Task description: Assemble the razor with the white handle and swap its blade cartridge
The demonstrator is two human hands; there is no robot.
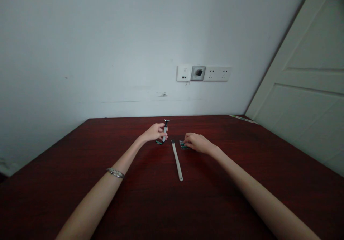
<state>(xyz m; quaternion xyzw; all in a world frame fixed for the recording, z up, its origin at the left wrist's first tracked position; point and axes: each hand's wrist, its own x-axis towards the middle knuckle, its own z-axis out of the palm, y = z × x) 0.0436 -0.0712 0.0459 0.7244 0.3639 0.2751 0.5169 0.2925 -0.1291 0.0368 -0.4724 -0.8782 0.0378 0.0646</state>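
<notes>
Between the fingers of my left hand (156, 132) a razor (165, 132) is held upright. It has a grey handle, a dark neck and a thin T-shaped top. Just below that hand a small green and dark piece (158, 142), like a razor cartridge, lies on the table. My right hand (197, 142) is closed, its fingertips at a flat clear plastic case (183, 145) with green strips in it. The fingers cover the case's right part. Between the hands lies a long, slim, pale handle (177, 161) with a dark far end and a hole at the near end.
The dark red wooden table (145, 204) runs up to a white wall (120, 53). Wall sockets (217, 73) sit above its far edge. A pale panelled door (303, 78) leans in view on the right. A printed strip (243, 119) lies at the far right corner.
</notes>
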